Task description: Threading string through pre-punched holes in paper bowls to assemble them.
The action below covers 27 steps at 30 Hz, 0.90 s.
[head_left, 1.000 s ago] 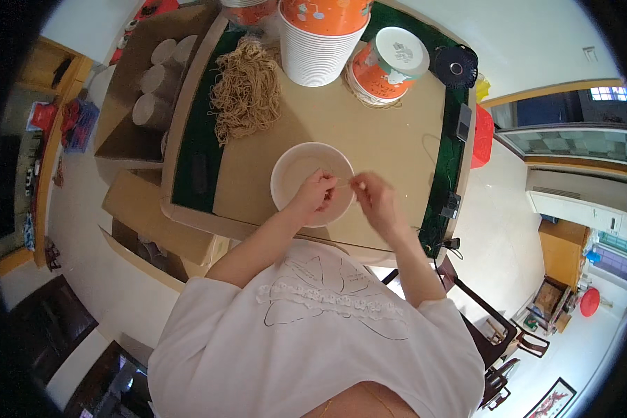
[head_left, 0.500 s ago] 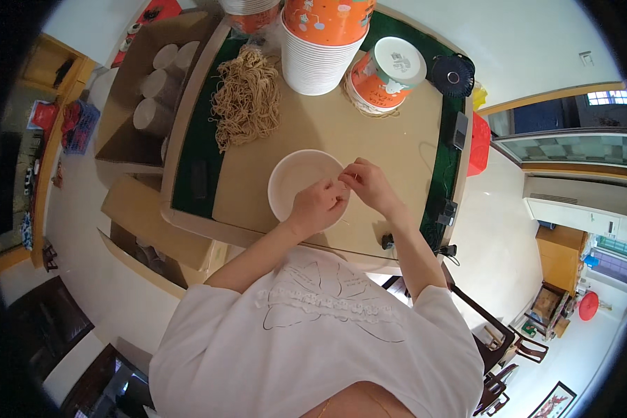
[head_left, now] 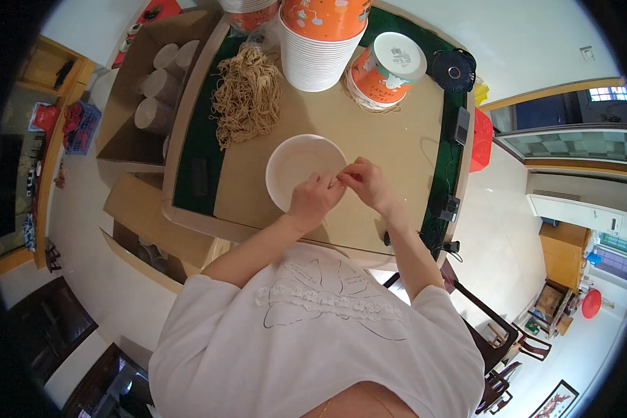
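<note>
Close to the front edge of the table stands a white paper tub (head_left: pixel 292 164), its mouth facing up toward me. My left hand (head_left: pixel 312 200) is closed at the tub's near right rim, the fingertips pinching a thin tan string (head_left: pixel 333 182). Against those fingertips, my right hand (head_left: pixel 366 185) pinches the same string, just outside the rim. Most of the string is hidden by my fingers. Beyond the tub, to the left, lies a tangled heap of tan strings (head_left: pixel 246 97).
A tall stack of white and orange tubs (head_left: pixel 312 63) stands at the far side. Right of it is an orange tub pair (head_left: pixel 383 76) with string around its base. A dark fan (head_left: pixel 454 71) and small black devices line the right edge. Cardboard boxes (head_left: pixel 146 143) stand left of the table.
The white tub has shifted slightly away from me. Both hands have moved a little with it, fingertips still together at the rim.
</note>
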### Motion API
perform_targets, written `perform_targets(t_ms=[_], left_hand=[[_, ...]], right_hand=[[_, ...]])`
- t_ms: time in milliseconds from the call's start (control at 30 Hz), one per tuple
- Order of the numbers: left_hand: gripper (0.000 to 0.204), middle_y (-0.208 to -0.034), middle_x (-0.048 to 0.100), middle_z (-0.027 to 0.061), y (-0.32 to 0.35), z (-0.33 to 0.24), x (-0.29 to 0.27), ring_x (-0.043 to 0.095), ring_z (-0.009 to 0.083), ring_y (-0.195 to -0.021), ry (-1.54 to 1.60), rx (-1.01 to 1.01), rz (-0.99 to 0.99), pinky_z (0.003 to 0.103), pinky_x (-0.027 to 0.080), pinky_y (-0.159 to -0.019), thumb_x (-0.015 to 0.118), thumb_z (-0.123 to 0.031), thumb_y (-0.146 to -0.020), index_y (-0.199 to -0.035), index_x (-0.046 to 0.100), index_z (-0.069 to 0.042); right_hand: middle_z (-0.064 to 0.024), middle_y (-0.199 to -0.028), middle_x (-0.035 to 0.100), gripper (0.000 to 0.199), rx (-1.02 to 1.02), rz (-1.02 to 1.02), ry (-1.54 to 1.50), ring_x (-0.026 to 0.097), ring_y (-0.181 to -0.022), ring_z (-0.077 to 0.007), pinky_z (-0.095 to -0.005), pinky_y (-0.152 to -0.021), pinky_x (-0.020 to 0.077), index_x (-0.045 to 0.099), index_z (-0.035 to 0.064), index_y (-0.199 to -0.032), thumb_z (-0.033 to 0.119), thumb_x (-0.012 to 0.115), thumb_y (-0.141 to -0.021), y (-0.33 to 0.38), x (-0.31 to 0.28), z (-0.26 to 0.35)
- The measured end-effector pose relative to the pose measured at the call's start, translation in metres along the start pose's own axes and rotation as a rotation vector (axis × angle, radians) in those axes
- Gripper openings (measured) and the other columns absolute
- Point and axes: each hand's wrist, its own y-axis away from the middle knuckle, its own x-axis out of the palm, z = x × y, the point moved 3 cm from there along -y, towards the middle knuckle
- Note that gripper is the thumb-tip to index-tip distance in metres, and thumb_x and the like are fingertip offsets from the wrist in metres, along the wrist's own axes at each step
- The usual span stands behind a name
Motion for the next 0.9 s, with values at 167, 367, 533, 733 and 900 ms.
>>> perform_targets(t_ms=[167,367,533,733,900], left_hand=[[0.007,-0.079,0.053,0.0029,0.001,-0.001,0.004,0.057,0.0166,-0.069,-0.004,-0.043,0.096,0.028,0.049,-0.048,0.063,-0.017,-0.076,-0.078,0.058,-0.013],[0.014,-0.077,0.055,0.0068,0.007,0.023,0.019,0.057,0.0170,-0.063,0.769,-0.476,0.220,0.027,0.046,-0.052,0.059,-0.019,-0.084,-0.079,0.057,-0.006],[0.018,-0.075,0.052,0.0023,0.018,0.036,0.036,0.049,0.0088,-0.055,1.804,-1.221,0.643,0.020,0.035,-0.040,0.051,-0.019,-0.091,-0.084,0.056,-0.004],[0.019,-0.069,0.052,0.0021,0.009,0.030,0.028,0.046,0.0080,-0.051,1.966,-1.359,0.537,0.018,0.031,-0.035,0.051,-0.020,-0.091,-0.084,0.056,-0.004],[0.016,-0.068,0.052,0.0006,0.013,0.038,0.035,0.044,0.0063,-0.048,1.969,-1.370,0.540,0.017,0.031,-0.037,0.055,-0.018,-0.089,-0.085,0.058,-0.003]], right_hand=[[-0.0103,-0.074,0.054,0.010,-0.005,-0.058,-0.023,0.056,-0.065,-0.0233,-0.0325,-0.060,0.0459,0.068,0.0052,-0.085,0.013,0.065,-0.078,0.003,0.008,-0.003],[-0.0106,-0.076,0.055,0.011,0.005,-0.107,-0.048,0.056,-0.064,-0.0232,-0.0320,-0.058,0.0456,0.068,0.0046,-0.085,0.013,0.066,-0.079,0.009,0.014,-0.003],[-0.0108,-0.079,0.055,0.010,0.033,-0.224,0.025,0.056,-0.066,-0.0224,-0.0322,-0.058,0.0457,0.068,0.0047,-0.085,0.012,0.067,-0.079,0.022,0.024,0.006],[-0.0089,-0.085,0.053,0.016,-0.063,-0.489,-0.035,0.054,-0.076,-0.0202,-0.0300,-0.062,0.0451,0.068,0.0057,-0.094,0.006,0.067,-0.078,0.035,0.041,0.008],[-0.0099,-0.082,0.055,0.022,-0.227,-0.553,0.073,0.056,-0.073,-0.0232,-0.0319,-0.060,0.0462,0.067,0.0047,-0.098,0.001,0.065,-0.077,0.039,0.043,0.013]])
